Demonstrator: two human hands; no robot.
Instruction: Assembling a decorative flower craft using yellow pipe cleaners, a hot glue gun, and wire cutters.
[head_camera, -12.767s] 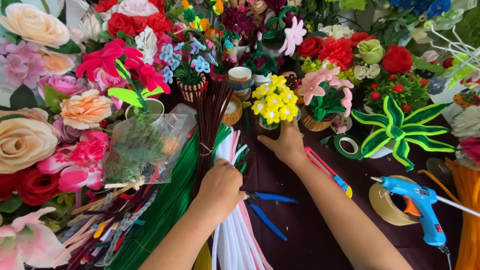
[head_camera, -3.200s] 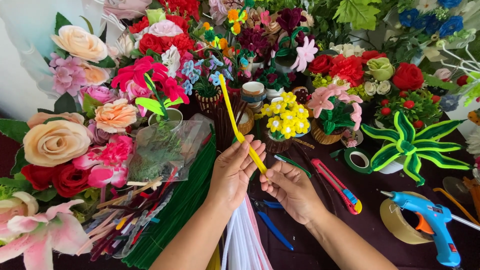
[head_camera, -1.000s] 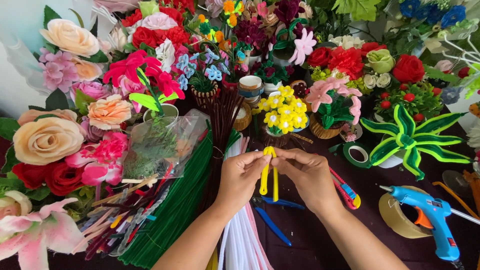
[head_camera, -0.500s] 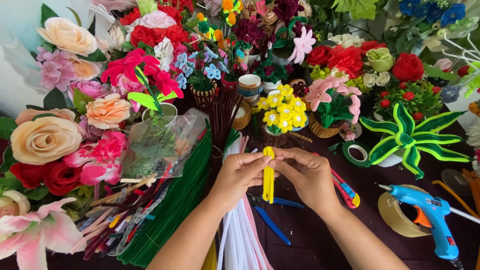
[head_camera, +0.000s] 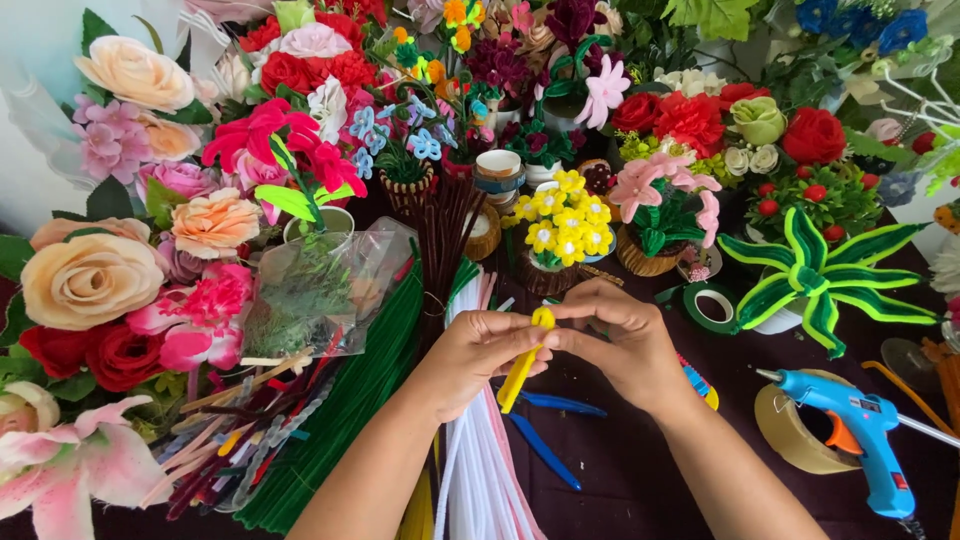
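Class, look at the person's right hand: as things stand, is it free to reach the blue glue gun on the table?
Probably not at once. The right hand pinches the folded yellow pipe cleaner together with the left hand. Nothing blocks the way to the glue gun, which lies on the same side.

At your 3 o'clock lies a blue glue gun (head_camera: 868, 438) on a tape roll (head_camera: 790, 432). At 12, a pot of yellow flowers (head_camera: 566, 222). At 9, a cream rose (head_camera: 88, 281). At 7, green stems (head_camera: 345, 405).

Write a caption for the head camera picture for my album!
Two hands, left hand and right hand, pinch a folded yellow pipe cleaner among handmade flowers.
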